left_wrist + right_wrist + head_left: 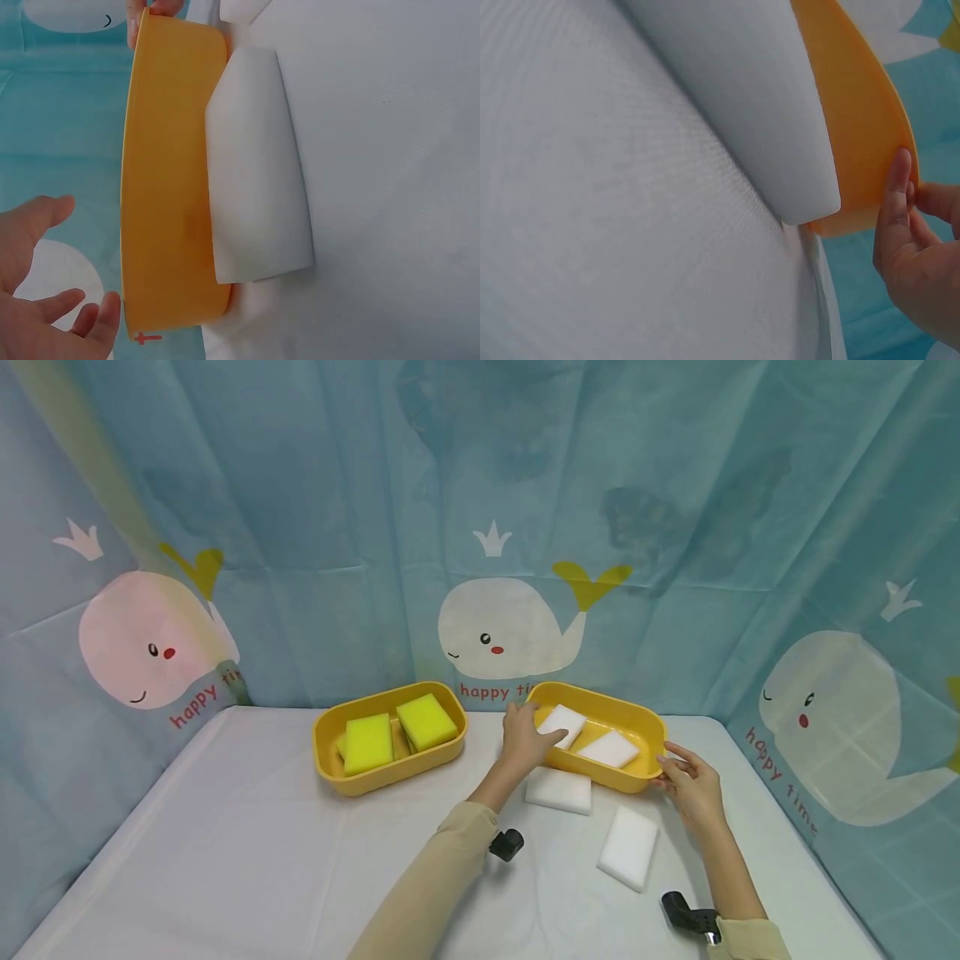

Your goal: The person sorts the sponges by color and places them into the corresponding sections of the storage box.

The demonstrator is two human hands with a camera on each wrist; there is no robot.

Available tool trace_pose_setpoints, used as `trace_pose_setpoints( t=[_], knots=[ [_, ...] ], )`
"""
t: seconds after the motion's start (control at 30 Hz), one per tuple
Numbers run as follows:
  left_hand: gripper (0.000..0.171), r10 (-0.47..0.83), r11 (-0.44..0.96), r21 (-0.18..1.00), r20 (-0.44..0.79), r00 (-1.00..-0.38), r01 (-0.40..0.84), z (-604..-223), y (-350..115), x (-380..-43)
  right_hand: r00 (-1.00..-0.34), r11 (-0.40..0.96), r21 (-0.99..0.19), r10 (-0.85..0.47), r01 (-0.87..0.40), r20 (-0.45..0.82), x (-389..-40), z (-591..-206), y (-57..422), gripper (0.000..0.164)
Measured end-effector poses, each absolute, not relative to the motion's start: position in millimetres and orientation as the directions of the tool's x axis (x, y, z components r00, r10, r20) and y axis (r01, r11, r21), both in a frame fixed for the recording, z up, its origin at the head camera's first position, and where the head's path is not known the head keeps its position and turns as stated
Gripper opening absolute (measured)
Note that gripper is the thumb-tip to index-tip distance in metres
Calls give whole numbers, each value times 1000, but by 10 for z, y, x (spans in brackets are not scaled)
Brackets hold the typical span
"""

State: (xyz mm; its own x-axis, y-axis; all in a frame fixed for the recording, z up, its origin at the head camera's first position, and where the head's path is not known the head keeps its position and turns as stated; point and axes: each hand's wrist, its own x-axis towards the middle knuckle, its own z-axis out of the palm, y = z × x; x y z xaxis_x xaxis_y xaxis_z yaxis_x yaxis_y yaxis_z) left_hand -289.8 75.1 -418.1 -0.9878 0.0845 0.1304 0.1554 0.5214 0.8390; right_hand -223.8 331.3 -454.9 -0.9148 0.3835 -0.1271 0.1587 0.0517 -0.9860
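In the head view, a yellow tray [646,752] on the right holds two white sponges, one sponge [563,724] near its left end and another [611,748] toward the right. My right hand [693,785] pinches the rim at the tray's right end, thumb and fingers on either side in the right wrist view. At the opposite end is my left hand [522,739], its fingertips at the rim and its thumb apart over the tray. The left wrist view shows those fingers [109,319] loosely spread. A white sponge [255,172] lies against the tray's front.
Another white sponge [628,848] lies on the white table [247,860] between the forearms. To the left stands a second yellow tray [405,771] with yellow-green sponges [368,744] in it. A blue whale-print curtain [337,527] closes off the table's back and sides.
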Motion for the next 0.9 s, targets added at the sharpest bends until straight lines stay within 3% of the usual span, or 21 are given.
trace_pose_setpoints(
  t=[0.9],
  knots=[
    [64, 205, 416, 867, 203, -958, 273, -4387, 513, -2649, -910, 66, -986, 398, 156, -117, -2254, -4582, 3326, 55]
  ],
)
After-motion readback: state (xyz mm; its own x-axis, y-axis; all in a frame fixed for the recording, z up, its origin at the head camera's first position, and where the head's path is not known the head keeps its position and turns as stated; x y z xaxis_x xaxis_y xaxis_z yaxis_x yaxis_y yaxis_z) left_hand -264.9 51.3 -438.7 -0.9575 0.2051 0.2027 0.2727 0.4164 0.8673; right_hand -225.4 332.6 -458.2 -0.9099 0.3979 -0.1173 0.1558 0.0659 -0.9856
